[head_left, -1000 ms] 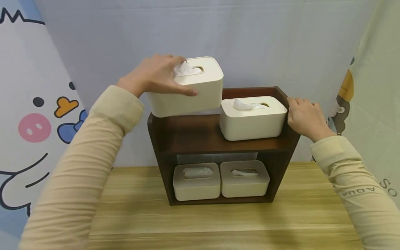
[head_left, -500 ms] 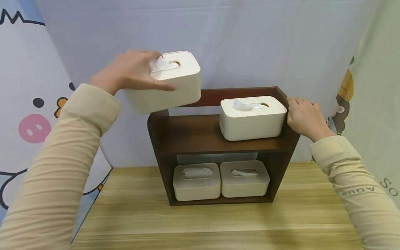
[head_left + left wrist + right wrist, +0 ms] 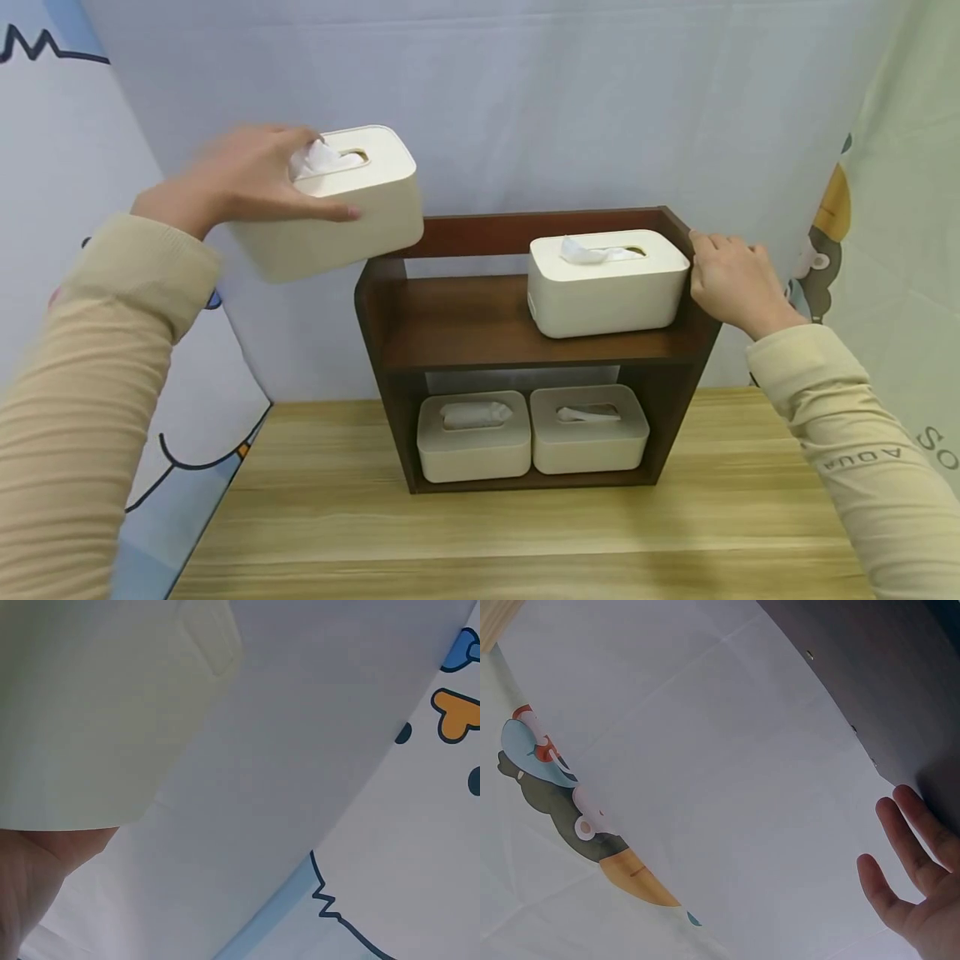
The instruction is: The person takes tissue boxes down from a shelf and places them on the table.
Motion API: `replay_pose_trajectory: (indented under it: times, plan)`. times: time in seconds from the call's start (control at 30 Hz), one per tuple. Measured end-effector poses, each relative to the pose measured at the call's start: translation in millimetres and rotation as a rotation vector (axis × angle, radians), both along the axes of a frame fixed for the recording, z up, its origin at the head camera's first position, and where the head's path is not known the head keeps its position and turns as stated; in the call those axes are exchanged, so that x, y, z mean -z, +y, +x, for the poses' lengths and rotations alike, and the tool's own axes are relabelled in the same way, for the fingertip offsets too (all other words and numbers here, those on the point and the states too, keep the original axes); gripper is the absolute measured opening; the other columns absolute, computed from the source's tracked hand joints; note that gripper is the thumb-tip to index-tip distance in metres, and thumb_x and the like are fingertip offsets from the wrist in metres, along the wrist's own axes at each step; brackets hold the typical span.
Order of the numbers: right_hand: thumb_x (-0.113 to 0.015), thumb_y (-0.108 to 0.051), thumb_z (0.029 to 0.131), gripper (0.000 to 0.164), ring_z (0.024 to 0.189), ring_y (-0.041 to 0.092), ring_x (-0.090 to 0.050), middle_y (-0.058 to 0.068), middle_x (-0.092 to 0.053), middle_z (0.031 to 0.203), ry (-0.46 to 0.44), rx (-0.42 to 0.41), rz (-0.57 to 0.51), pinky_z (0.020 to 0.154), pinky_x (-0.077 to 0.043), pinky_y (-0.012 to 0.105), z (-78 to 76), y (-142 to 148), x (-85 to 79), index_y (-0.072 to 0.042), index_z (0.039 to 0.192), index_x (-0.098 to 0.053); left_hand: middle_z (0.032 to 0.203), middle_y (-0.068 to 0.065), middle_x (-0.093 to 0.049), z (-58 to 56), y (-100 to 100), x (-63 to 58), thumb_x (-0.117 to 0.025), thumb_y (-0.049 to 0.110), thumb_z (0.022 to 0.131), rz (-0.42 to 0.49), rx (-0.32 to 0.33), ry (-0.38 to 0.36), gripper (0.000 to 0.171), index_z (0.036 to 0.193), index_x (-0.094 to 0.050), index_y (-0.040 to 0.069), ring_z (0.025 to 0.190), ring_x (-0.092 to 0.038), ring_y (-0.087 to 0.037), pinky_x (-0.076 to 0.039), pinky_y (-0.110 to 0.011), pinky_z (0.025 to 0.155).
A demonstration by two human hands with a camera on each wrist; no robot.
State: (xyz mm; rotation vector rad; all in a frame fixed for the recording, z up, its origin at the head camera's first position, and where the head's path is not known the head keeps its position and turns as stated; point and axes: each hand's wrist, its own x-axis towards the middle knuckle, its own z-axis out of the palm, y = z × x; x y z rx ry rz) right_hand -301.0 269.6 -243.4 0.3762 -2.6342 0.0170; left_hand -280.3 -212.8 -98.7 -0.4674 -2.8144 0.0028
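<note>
My left hand (image 3: 243, 179) grips a cream tissue box (image 3: 378, 212) from its left end, thumb across the front. The box hangs tilted above and left of the shelf, white tissue showing at its slot. In the left wrist view, the box (image 3: 97, 727) hides most of the hand (image 3: 41, 881). My right hand (image 3: 738, 283) rests against the top of the right side panel of the dark brown wooden shelf (image 3: 457, 337). In the right wrist view, its fingers (image 3: 904, 844) are spread and nearly straight beside the panel (image 3: 900, 682).
Another tissue box (image 3: 607, 296) sits on the right half of the upper shelf. On the lower shelf, two more stand side by side, one left (image 3: 474, 454) and one right (image 3: 588, 446). Beneath is a wood-grain table (image 3: 480, 542). Pale cloth (image 3: 570, 100) hangs behind.
My left hand has carried the tissue box leftward, from over the upper shelf's left part to mostly beyond the shelf's left side. The right hand and the shelf have stayed put.
</note>
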Motion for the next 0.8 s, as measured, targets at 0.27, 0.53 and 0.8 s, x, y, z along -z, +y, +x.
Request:
replay_pose_trajectory:
  times: [0.27,0.53,0.8]
  plan:
    - [-0.026,-0.010,0.093,0.043,0.104,0.049,-0.048,0.032,-0.050,0.120,0.007,0.001,0.000,0.078,-0.037,0.061,1.2,-0.2,0.3,0.008,0.129,-0.042,0.121,-0.022,-0.050,0.1,-30.7,9.3,-0.058,0.067,0.071,-0.006,-0.063,-0.006,0.093,0.135,-0.038,0.003,0.098,-0.048,-0.035,-0.040,-0.047,0.075]
    - [-0.026,-0.010,0.093,0.044,0.105,0.049,-0.048,0.032,-0.050,0.120,0.008,0.005,0.003,0.078,-0.037,0.061,1.8,0.4,-0.6,0.009,0.129,-0.042,0.115,-0.021,-0.052,-0.9,-54.1,18.8,-0.058,0.069,0.070,-0.011,-0.122,-0.026,0.092,0.132,-0.039,0.004,0.091,-0.050,-0.034,-0.041,-0.044,0.064]
    - [-0.027,-0.011,0.093,0.043,0.104,0.049,-0.047,0.031,-0.050,0.120,0.011,0.013,-0.003,0.078,-0.036,0.061,2.1,1.9,0.0,0.008,0.129,-0.042,0.114,-0.021,-0.053,-5.4,-69.6,48.1,-0.056,0.074,0.067,-0.035,-0.139,-0.032,0.091,0.128,-0.043,0.007,0.091,-0.051,-0.036,-0.042,-0.046,0.059]
